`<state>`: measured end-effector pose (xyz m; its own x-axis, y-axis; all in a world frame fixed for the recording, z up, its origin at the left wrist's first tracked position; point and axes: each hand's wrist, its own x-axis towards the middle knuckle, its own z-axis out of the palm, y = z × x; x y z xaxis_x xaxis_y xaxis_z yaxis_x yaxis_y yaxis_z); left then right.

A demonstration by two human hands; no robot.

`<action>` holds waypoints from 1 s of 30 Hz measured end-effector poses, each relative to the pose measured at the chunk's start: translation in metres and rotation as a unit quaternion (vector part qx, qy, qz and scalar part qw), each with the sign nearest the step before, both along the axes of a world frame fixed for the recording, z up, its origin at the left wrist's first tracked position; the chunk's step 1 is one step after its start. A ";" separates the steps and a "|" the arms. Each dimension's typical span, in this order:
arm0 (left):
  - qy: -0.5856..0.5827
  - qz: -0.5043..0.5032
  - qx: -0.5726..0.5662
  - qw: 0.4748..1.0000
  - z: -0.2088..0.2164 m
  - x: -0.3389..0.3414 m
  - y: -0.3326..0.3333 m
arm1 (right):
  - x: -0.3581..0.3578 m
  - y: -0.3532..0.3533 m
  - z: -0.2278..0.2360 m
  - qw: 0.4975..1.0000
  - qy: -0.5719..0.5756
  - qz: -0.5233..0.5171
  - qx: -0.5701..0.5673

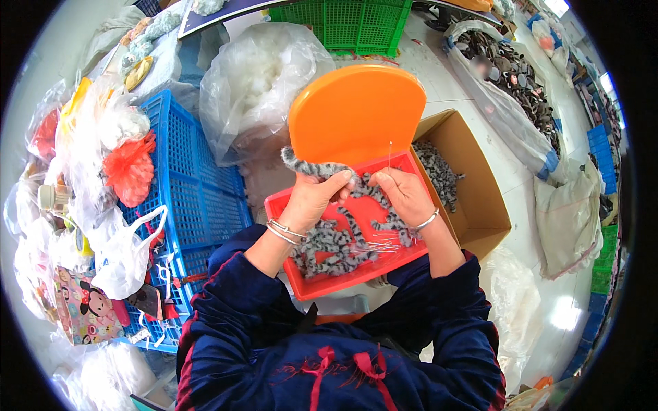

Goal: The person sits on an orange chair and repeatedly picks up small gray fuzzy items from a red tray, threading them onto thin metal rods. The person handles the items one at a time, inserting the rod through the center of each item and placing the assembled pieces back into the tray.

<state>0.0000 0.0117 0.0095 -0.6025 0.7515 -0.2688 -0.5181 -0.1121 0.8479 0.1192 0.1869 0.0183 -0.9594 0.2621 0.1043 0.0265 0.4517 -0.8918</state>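
My left hand is closed on a grey plush tail with dark stripes, its tip sticking out to the left. Beside it, my right hand pinches a long thin needle-like rod that points upward. Both hands are above a red plastic tray across my lap. Inside the tray lie more striped plush tails in a heap, and several thin pale rods by its near right side. My right palm and fingers hide part of the rod.
An orange stool seat stands just beyond the tray. To the right is an open cardboard box holding plush pieces. A blue crate piled with bags is at left. Behind are a clear bag of white stuffing and a green crate.
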 end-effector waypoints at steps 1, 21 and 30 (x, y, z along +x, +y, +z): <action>-0.008 0.003 0.008 1.000 0.000 -0.001 0.001 | 0.001 0.000 -0.004 1.000 0.005 -0.004 -0.006; -0.022 -0.057 -0.009 0.998 0.009 -0.008 -0.004 | 0.007 0.010 0.009 0.975 -0.034 0.056 -0.211; 0.116 -0.104 -0.095 0.983 0.008 0.000 -0.002 | 0.002 -0.012 0.000 0.991 0.069 0.024 -0.109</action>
